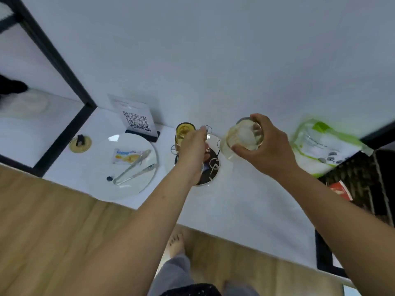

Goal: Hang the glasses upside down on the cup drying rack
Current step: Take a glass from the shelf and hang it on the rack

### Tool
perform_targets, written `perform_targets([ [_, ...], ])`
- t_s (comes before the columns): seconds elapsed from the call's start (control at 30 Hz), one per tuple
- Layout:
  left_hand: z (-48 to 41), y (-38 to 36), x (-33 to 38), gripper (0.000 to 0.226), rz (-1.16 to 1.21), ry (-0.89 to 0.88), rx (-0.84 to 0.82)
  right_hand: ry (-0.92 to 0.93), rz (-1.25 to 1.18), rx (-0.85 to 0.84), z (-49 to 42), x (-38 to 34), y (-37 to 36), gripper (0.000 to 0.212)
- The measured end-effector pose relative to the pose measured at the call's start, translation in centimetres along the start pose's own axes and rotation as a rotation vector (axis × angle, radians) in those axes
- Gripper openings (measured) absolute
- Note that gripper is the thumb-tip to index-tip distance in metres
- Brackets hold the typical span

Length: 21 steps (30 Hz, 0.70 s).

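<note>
A cup drying rack [210, 167] with a round mirrored base and thin metal loops stands on the white table near the wall. A yellowish glass [184, 130] hangs upside down on its left side. My left hand [193, 149] reaches over the rack, fingers closed around its top loop beside that glass. My right hand [265, 146] holds a clear glass [242, 136] just to the right of the rack, tilted, with its mouth facing the camera. The rack's centre is hidden by my left hand.
A white plate [102, 167] with metal tongs [133, 166] and a snack packet lies left of the rack. A QR-code stand [136, 121] sits behind it. A green-and-white bag [320, 144] lies at the right, a black frame [64, 67] at the left.
</note>
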<state>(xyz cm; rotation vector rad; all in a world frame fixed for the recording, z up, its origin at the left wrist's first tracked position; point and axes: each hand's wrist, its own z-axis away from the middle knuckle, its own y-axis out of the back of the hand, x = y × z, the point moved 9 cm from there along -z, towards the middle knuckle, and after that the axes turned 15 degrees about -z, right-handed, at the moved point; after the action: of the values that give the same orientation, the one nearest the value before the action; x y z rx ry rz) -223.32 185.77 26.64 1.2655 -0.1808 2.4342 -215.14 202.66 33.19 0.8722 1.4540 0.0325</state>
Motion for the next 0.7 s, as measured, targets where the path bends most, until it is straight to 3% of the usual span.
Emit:
perform_targets([
  [0.13, -3.7, -1.2, 3.4, 0.033, -0.154, -0.166, -0.051, -0.071, 0.044, -0.024, -2.3, 2.4, -2.6, 0.084],
  [0.7, -10.2, -3.8, 2.9, 0.041, -0.604, -0.234, -0.173, -0.259, 0.075, -0.21, -5.8, 12.2, -10.8, 0.074],
])
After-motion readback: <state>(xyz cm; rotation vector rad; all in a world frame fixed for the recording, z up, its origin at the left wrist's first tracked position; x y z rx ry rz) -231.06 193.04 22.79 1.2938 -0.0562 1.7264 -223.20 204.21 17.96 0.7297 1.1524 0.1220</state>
